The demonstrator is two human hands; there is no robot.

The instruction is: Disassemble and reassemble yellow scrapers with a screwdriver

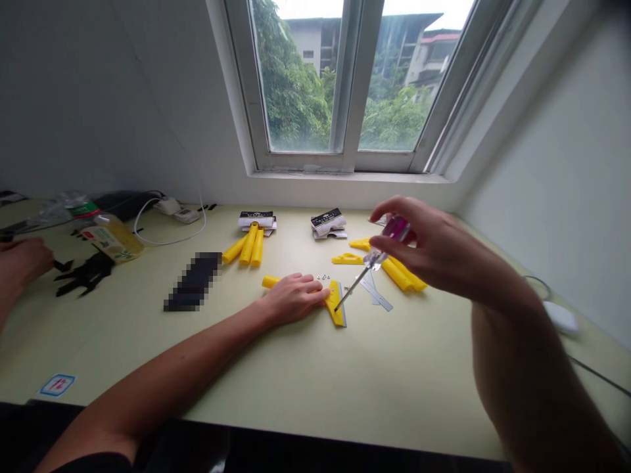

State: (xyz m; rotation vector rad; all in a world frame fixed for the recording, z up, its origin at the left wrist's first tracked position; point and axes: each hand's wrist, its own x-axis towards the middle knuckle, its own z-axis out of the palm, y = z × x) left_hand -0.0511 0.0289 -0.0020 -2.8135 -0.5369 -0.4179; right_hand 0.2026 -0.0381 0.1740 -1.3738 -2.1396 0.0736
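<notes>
Worked at a wide pale table (394, 381), with a yellow scraper (336, 307) lying near its middle. Faced a sliding window (350, 79) well beyond the scraper. Saw a bottle (116, 235) of yellow drink far to the left of the scraper.

Held the right hand (419, 240) raised above and to the right of the scraper, with thumb and fingers pinching the clear and pink handle of a screwdriver (377, 257). Rested the left hand (293, 299) low on the table side of the scraper's head, with fingers bent and pressed together, fingertips at the yellow head, clasping, most likely, the scraper's handle hidden underneath. Pointed the screwdriver's shaft slantwise down to the face of the scraper's head.

Had three yellow handles (245, 246) grouped beyond and to the left of the scraper, and more yellow handles (404, 274) side by side to its right. Noted two black-and-white packets (328, 222) farther back than the scraper, one straight beyond, one to the left. Saw smaller yellow pieces (348, 259) just beyond the scraper, and flat metal blades (378, 295) crossed just to its right. Spotted a few tiny nuts (323, 277) close beyond the scraper's head, near the left fingertips.
</notes>
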